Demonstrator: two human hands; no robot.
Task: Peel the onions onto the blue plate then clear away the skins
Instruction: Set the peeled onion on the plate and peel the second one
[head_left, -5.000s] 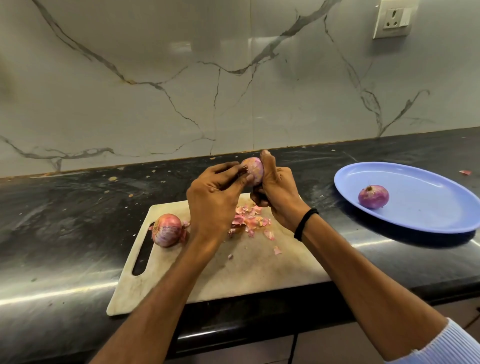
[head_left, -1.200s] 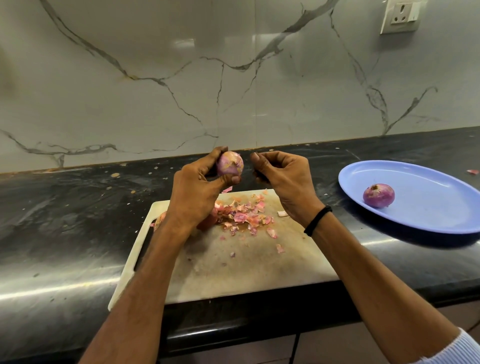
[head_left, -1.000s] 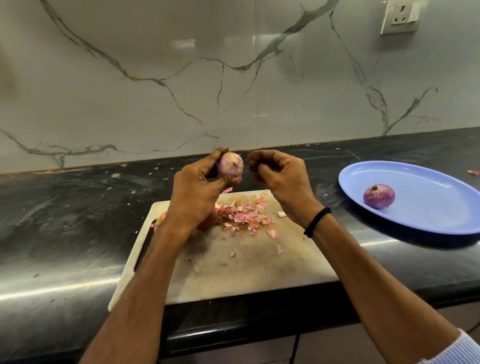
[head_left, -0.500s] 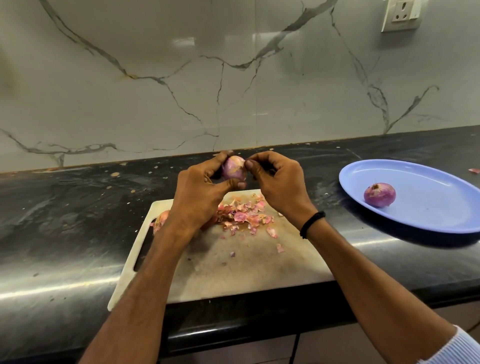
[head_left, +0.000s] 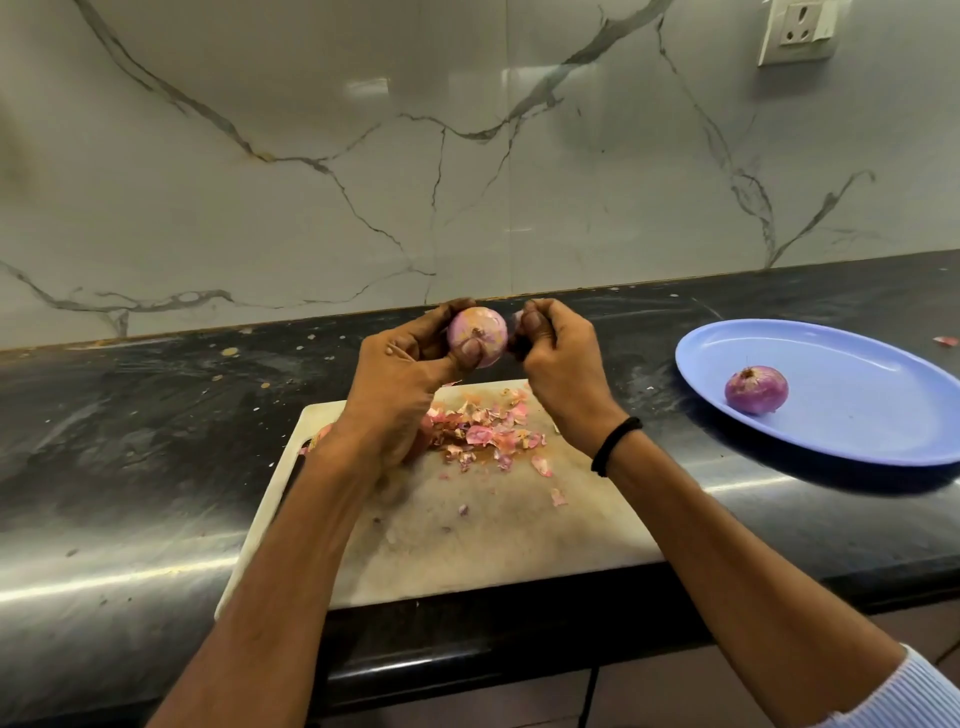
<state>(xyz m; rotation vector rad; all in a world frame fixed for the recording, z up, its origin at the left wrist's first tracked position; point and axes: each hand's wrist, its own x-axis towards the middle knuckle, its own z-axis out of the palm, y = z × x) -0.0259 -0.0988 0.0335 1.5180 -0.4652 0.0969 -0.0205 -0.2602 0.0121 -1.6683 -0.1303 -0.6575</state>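
The pale marble wall (head_left: 467, 156) with dark veins fills the upper half, and a socket (head_left: 795, 31) is cut off at its top right corner. Below it runs a black counter (head_left: 130, 415), dusty and speckled, with a shine along its front edge. A stained white cutting board (head_left: 467, 545) lies near that edge, its left side and handle slot largely covered by the left forearm. The blue plate (head_left: 857, 364) sits to the right, apart from the board, its right rim out of view. The first onion (head_left: 756, 389) rests on the plate. The left hand (head_left: 400, 384) grips the second onion (head_left: 480, 332) above the board's far edge, thumb across its front. The right hand (head_left: 561, 364), with a black band (head_left: 615, 444) on its wrist, is curled just beside that onion. It seems to pinch a pale flake (head_left: 516, 318), too small to be sure of. Pink skins (head_left: 483, 431) lie heaped on the board under the hands. The third onion (head_left: 422, 435) sat in plain sight on the board five seconds ago and now shows only as a reddish sliver behind the left hand. The right hand held the second onion then, and the heap was smaller
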